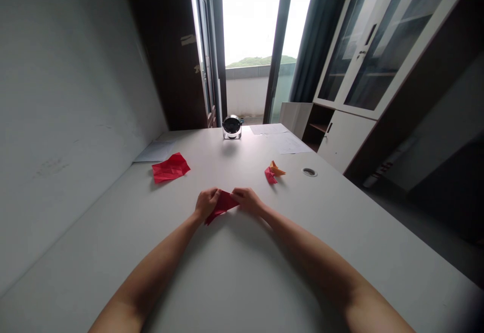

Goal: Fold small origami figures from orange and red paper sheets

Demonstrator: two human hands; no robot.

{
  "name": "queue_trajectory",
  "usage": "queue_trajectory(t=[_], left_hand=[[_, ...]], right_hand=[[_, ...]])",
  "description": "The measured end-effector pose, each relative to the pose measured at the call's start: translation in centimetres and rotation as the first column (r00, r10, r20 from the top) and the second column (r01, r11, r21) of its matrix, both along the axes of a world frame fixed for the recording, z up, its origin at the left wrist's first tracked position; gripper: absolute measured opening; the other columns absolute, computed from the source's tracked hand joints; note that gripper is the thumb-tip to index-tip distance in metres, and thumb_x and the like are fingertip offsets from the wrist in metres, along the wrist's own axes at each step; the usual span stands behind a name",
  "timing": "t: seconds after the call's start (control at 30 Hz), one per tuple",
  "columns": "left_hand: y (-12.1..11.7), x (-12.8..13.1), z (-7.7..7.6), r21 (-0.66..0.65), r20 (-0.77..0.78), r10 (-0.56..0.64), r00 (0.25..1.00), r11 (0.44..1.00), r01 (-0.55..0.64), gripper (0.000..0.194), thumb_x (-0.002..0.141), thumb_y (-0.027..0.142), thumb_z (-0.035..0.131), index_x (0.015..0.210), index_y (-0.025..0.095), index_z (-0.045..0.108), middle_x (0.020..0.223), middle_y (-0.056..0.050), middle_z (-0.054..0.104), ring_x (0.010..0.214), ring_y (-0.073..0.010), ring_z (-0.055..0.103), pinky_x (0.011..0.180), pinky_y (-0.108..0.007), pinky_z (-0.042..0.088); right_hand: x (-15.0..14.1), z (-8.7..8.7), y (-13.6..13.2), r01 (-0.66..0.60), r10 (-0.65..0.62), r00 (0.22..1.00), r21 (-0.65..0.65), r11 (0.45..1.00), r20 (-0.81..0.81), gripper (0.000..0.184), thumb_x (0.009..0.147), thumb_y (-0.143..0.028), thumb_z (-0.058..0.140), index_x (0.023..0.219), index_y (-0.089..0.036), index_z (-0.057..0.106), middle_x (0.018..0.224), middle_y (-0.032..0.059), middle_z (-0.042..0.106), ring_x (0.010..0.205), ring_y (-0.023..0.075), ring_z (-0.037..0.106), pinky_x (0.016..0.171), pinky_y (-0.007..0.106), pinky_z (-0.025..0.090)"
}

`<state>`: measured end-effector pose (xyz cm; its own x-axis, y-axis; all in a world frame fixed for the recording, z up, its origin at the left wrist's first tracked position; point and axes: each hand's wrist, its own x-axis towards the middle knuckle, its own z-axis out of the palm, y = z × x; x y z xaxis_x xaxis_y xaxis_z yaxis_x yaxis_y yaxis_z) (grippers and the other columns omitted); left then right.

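A folded red paper (223,206) lies on the white table (242,272) in front of me. My left hand (206,203) grips its left side with fingers curled over the paper. My right hand (247,199) pinches its right corner. Both hands rest on the table top, close together, with the paper between them.
A creased red sheet (170,167) lies at the left. Small red and orange folded figures (274,172) sit at the right, near a round cable hole (309,172). A small round device (232,126) and white papers (282,141) are at the far end. A cabinet (363,70) stands to the right.
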<state>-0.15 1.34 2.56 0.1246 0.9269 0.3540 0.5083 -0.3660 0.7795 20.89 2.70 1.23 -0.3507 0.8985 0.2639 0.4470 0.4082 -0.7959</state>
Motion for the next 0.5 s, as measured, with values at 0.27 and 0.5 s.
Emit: queue_trajectory(t=[0.27,0.5], left_hand=[[0.9,-0.8,-0.6,-0.022,0.134,0.094,0.986,0.995,-0.092,0.040,0.089,0.049,0.049,0.063,0.019,0.054,0.057,0.001,0.051,0.055,-0.0129,0.042,0.054,-0.024,0.029],[1.8,-0.9,-1.4,-0.143,0.339,0.095,0.936,0.988,-0.049,0.039,0.086,0.053,0.051,0.069,0.018,0.054,0.061,0.002,0.051,0.056,-0.0113,0.043,0.053,-0.022,0.034]], right_hand=[[0.4,-0.3,0.5,0.058,-0.059,0.993,-0.010,0.998,-0.098,0.031,0.087,-0.042,0.054,0.070,-0.017,0.062,0.059,-0.0012,0.060,0.054,0.0096,0.048,0.056,0.021,0.038],[0.6,1.8,-0.4,-0.143,0.093,0.910,-0.096,0.985,-0.403,0.031,0.087,-0.045,0.058,0.087,-0.015,0.065,0.072,0.0029,0.063,0.065,0.0138,0.058,0.065,0.027,0.048]])
